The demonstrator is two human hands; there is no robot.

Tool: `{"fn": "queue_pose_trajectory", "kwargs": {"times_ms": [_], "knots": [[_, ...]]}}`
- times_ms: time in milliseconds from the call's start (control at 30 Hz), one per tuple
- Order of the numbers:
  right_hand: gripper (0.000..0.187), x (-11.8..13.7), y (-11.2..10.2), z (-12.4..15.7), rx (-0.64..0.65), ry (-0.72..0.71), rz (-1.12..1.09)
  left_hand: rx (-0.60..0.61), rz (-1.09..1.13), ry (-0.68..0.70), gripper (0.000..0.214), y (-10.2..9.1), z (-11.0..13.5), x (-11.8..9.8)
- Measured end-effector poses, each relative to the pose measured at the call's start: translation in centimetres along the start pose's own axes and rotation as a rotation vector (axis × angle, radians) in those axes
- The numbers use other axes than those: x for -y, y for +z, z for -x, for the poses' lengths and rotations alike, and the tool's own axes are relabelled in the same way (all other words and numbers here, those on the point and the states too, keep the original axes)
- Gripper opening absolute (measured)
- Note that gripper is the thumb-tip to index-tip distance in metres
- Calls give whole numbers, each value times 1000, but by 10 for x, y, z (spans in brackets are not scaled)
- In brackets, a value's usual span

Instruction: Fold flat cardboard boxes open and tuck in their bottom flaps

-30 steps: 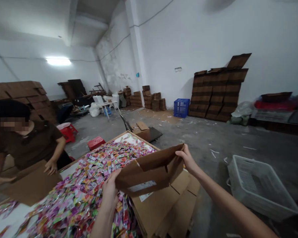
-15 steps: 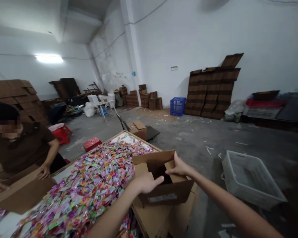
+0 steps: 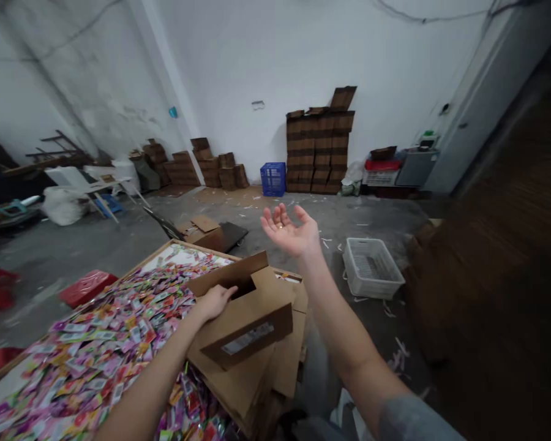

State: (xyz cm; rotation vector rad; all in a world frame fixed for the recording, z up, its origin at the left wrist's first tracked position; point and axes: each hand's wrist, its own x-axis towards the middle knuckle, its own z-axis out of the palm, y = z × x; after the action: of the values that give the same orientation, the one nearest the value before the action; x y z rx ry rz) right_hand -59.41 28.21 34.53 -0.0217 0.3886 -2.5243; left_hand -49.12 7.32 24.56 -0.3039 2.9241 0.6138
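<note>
A small brown cardboard box (image 3: 245,315) with a white label lies tilted on a stack of flat cardboard sheets (image 3: 257,380) at the table's right corner. My left hand (image 3: 215,300) rests on the box's near side at its opening, fingers curled over the edge. My right hand (image 3: 288,231) is raised in the air above and behind the box, palm up, fingers spread, holding nothing. Beside the box to the left spreads a big heap of colourful small packets (image 3: 110,343) over the wood-rimmed table (image 3: 163,252).
A white plastic basket (image 3: 371,269) stands on the concrete floor to the right. Red stools (image 3: 86,286) sit left of the table. A cart with a cardboard box (image 3: 202,231) is behind. Stacked cartons (image 3: 319,147) and a blue crate (image 3: 273,179) line the far wall.
The view swung right, so the co-worker is out of sight. The folded box was opened up and set on the cardboard stack. My right hand let go and rose, palm up.
</note>
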Motion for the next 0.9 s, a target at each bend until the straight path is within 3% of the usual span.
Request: {"fn": "queue_pose_trajectory", "kwargs": {"times_ms": [133,233,300,367,433,467,533,600,667,733,800,900], "knots": [[22,-6,31,-6,-119,-38,-104,-160,-94,-42,40,13,-2,9],[21,-28,24,-10,-77,-191,81,-211,-144,-65,40,15,-3,15],[22,-59,-1,1,44,-362,463,-249,-164,-83,40,17,-4,17],[31,-96,-42,20,288,-464,1082,-288,-171,-88,38,21,-2,19],[68,-130,-87,38,537,-446,1703,-333,-167,-115,38,28,4,20],[86,-143,-107,44,580,-437,1945,-375,-160,-127,39,30,8,20],[95,-158,-131,47,558,-393,2271,-498,-149,-66,37,30,15,19],[86,-163,-135,44,517,-295,2444,-625,-162,113,30,16,17,12],[70,-162,-126,39,532,-171,2526,-689,-174,226,29,-13,6,0],[58,-159,-117,37,583,-99,2565,-661,-129,115,36,-46,-18,-14],[52,-157,-115,38,625,-73,2588,-472,-55,-15,39,-68,-48,-26],[51,-152,-122,44,633,-46,2624,-186,12,-38,35,-60,-76,-34]]}}
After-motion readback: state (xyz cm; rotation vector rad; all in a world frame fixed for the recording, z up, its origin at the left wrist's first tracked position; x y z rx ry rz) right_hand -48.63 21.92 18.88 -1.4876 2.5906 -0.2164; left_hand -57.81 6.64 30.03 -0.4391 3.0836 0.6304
